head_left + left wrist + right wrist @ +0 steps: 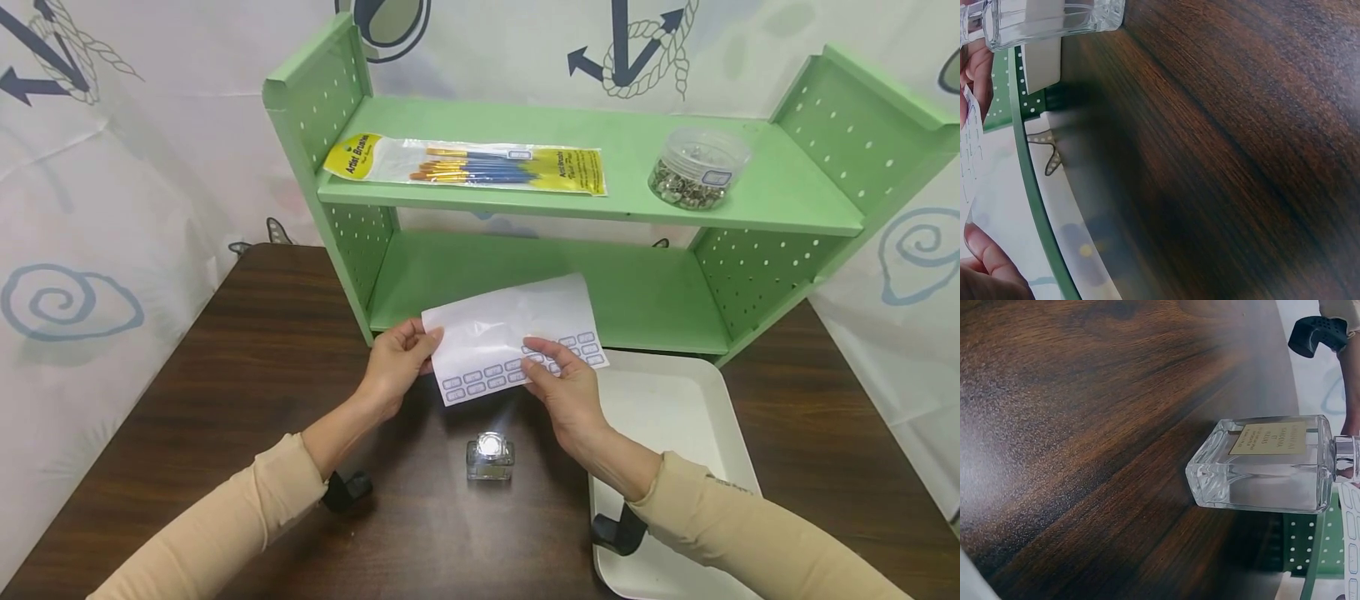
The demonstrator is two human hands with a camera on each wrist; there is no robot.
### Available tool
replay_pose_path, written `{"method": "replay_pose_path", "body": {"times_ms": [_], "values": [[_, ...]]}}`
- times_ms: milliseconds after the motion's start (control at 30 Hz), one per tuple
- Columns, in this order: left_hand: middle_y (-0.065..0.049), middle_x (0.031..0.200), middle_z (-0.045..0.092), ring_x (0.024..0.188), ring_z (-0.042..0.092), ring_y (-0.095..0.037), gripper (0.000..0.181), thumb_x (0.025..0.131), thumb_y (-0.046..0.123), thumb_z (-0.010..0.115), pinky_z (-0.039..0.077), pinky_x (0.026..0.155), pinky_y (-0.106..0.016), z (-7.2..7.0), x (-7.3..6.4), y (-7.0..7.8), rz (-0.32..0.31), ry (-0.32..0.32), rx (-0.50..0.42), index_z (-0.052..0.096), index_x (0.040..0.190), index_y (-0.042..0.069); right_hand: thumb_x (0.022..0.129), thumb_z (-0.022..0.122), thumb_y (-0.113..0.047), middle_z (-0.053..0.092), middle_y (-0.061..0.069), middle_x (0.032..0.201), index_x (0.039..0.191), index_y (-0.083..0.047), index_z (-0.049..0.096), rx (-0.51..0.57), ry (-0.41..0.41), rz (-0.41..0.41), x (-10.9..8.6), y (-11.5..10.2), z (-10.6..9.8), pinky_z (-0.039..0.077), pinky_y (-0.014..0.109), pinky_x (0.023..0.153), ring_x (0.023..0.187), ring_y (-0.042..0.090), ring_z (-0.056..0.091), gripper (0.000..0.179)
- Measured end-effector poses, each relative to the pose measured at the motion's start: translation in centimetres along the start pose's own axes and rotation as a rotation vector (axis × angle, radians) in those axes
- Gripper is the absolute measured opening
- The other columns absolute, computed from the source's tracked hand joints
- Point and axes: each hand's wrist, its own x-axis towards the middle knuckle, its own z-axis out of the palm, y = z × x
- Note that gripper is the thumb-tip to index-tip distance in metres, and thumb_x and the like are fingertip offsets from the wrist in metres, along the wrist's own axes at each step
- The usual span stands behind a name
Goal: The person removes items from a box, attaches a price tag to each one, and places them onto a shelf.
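My left hand (pixel 397 367) pinches the left edge of a white sticker sheet (pixel 487 333), thumb in front. Rows of small blue-bordered labels run along the sheet's lower edge. In front of the sheet, my right hand (pixel 566 396) has thumb and index finger close together, with a small blue-bordered label (pixel 529 350) between their tips. Below the sheet, a clear glass bottle (pixel 490 458) with a shiny cap stands upright on the table. The right wrist view shows the bottle's cream label (pixel 1269 438); in the left wrist view, only part of the glass bottle (pixel 1060 22) appears.
A green two-tier shelf (pixel 480 204) stands behind. On its upper tier lie a pack of artist brushes (pixel 480 167) and a clear jar (pixel 697 171) of small metallic pieces; both bear blue-bordered labels. A white tray (pixel 667 400) lies on the dark wooden table (pixel 225 400), under my right forearm.
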Motion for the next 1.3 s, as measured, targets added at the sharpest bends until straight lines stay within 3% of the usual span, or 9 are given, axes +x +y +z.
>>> {"method": "replay_pose_path", "body": {"times_ms": [200,633,1300], "values": [[0.003,0.075,0.061,0.067,0.061,-0.005,0.022,0.095,0.011,0.055,0.052,0.061,-0.018,-0.02,-0.20,0.01,0.004,-0.004,0.010,0.056,0.107,-0.008,0.086,0.058,0.007,0.067,-0.001,0.083,0.111,0.003,0.062,-0.011,-0.006,-0.033,0.00,0.33,-0.24,0.054,0.020,0.074,0.076,0.006,0.065,0.026],[0.004,0.075,0.062,0.067,0.061,-0.006,0.022,0.095,0.011,0.054,0.051,0.062,-0.019,-0.13,-0.30,-0.14,0.004,-0.011,0.041,0.057,0.107,-0.007,0.088,0.056,0.008,0.066,-0.003,0.079,0.115,0.005,0.058,-0.049,-0.011,0.028,0.05,0.06,-0.27,0.052,0.019,0.070,0.072,0.005,0.063,0.027],[0.002,0.077,0.061,0.068,0.060,-0.006,0.024,0.095,0.011,0.055,0.051,0.062,-0.018,-0.08,-0.31,-0.50,-0.016,-0.018,0.063,0.057,0.110,-0.008,0.088,0.056,0.008,0.066,-0.003,0.077,0.114,0.011,0.058,-0.061,0.006,0.019,0.31,0.45,-0.50,0.053,0.018,0.067,0.068,0.004,0.063,0.027]]}}
